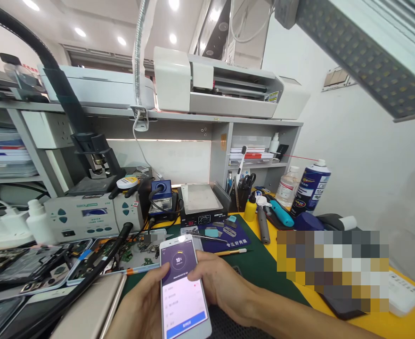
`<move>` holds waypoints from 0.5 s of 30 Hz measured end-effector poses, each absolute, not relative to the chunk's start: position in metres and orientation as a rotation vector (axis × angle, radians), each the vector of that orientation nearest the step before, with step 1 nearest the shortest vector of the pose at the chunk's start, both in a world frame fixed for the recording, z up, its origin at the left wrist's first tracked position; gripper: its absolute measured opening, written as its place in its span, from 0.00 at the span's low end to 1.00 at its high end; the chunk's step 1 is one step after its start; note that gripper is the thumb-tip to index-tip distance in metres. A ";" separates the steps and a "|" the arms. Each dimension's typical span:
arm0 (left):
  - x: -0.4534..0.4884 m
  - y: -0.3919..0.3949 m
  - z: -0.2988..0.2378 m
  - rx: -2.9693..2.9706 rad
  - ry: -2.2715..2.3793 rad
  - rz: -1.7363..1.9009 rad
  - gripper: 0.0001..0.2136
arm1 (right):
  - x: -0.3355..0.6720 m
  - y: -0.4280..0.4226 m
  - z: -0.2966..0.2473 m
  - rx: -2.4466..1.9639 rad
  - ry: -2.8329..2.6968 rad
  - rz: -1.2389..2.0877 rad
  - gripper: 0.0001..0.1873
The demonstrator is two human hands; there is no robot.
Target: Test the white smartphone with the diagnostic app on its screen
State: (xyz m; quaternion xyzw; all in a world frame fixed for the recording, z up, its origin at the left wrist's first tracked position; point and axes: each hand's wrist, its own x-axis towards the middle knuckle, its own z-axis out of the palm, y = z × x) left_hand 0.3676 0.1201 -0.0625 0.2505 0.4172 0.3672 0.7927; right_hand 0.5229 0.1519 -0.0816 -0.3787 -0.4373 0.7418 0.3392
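"Well, where's the phone (181, 287)?"
"Near side, gripped between my left hand (142, 296) and right hand (224, 285), both against its sides, long axis running near to far, right thumb (195, 271) over the screen (185, 306)"

Menu text (171, 296) on phone (185, 288) illegibly small

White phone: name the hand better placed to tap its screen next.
Likely the right hand: its thumb reaches over the screen, while the left hand has its thumb near the left edge of the phone.
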 end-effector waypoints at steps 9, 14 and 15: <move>0.370 0.119 -0.058 0.542 0.948 0.786 0.30 | 0.526 0.152 -0.085 -0.995 -1.226 1.904 0.25; 0.370 0.119 -0.060 0.542 0.930 0.800 0.31 | 0.527 0.150 -0.081 -1.000 -1.246 1.888 0.24; 0.370 0.119 -0.060 0.538 0.926 0.800 0.32 | 0.527 0.150 -0.081 -1.002 -1.245 1.887 0.24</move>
